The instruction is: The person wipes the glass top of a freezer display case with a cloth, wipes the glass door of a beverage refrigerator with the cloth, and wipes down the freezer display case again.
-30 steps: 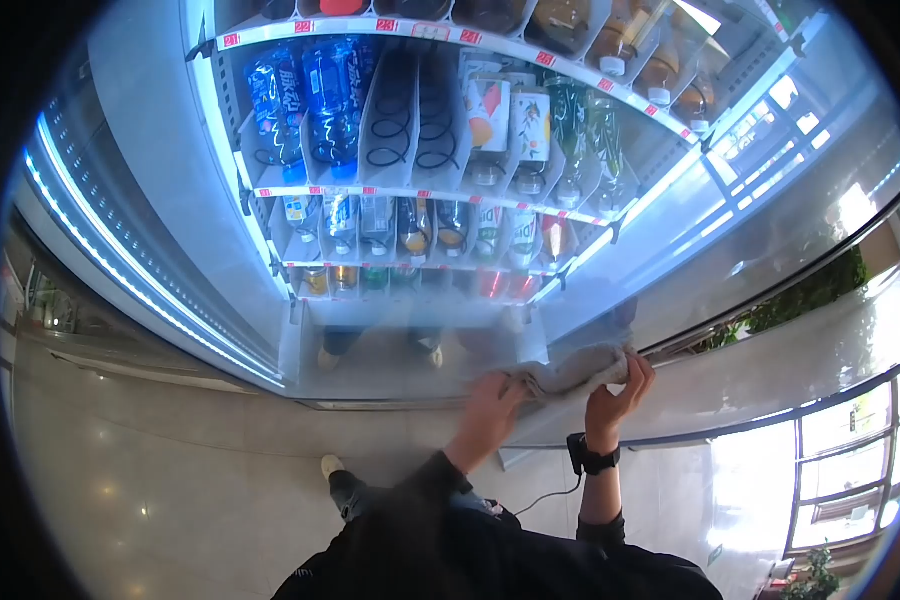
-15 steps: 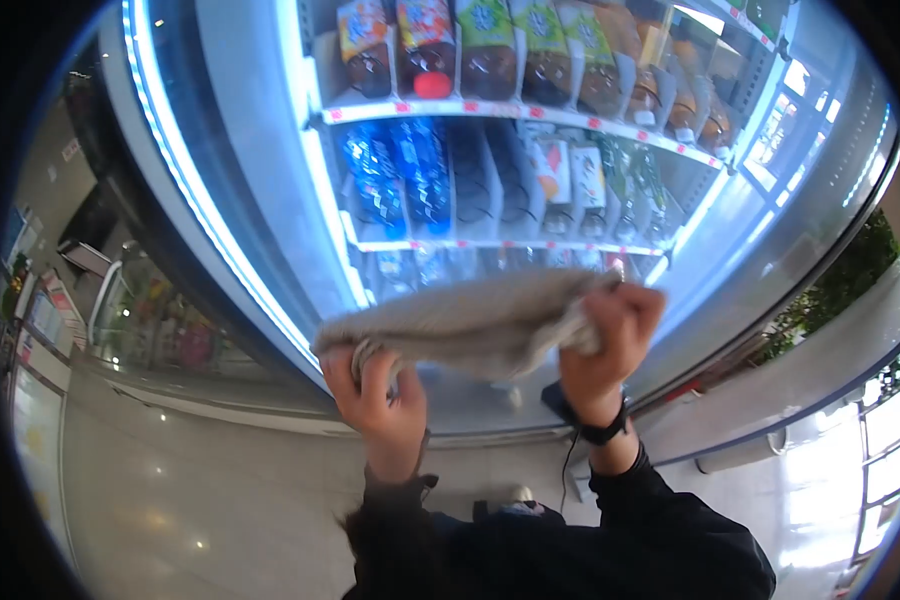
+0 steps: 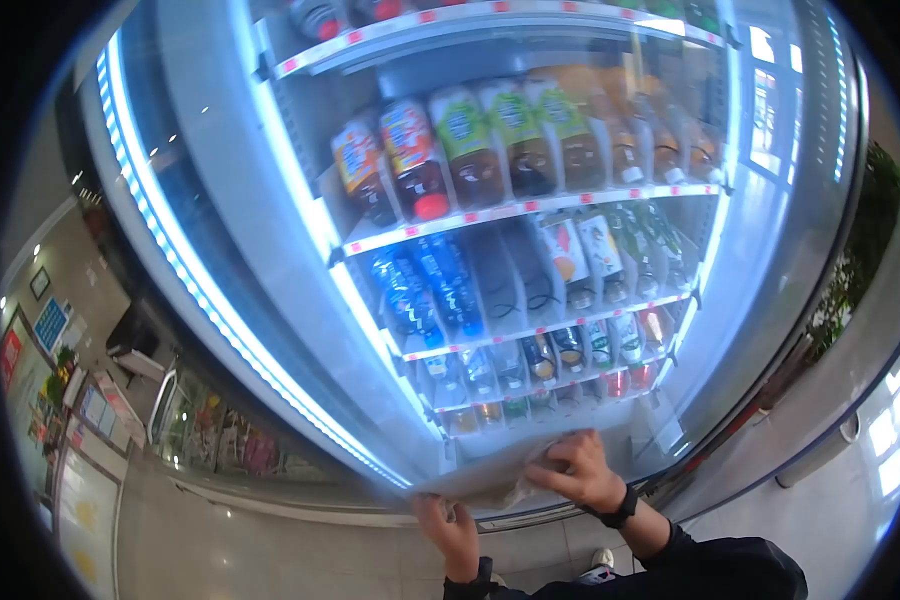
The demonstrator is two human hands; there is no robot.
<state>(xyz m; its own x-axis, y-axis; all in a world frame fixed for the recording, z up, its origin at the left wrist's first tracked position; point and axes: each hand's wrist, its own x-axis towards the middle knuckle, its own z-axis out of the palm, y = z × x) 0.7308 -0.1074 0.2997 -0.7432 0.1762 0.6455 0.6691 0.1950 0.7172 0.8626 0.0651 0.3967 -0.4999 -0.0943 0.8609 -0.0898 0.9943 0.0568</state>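
Observation:
A greyish-beige cloth [image 3: 488, 478] stretches between my two hands, low in the view and blurred by motion. My left hand [image 3: 450, 532] is closed on its left end. The right end is pinched in the bent fingers of my right hand [image 3: 582, 474], which has a dark band on the wrist. Behind the cloth stands a lit, glass-fronted drinks machine [image 3: 368, 243] with several shelves of bottles. Blue bottles [image 3: 452, 285] and green-labelled bottles [image 3: 515, 135] show through the glass.
On the left, a low glass display case [image 3: 215, 425] stands beside the machine. A curved white barrier [image 3: 800, 435] and green plants [image 3: 840, 300] are on the right. Pale tiled floor [image 3: 220, 540] lies below, with a shoe [image 3: 602, 558] under my arms.
The view has tipped upward, so more upper shelves show. Both hands and the cloth now appear lower and further right, with the cloth slanting up to the right. Both hands keep their hold.

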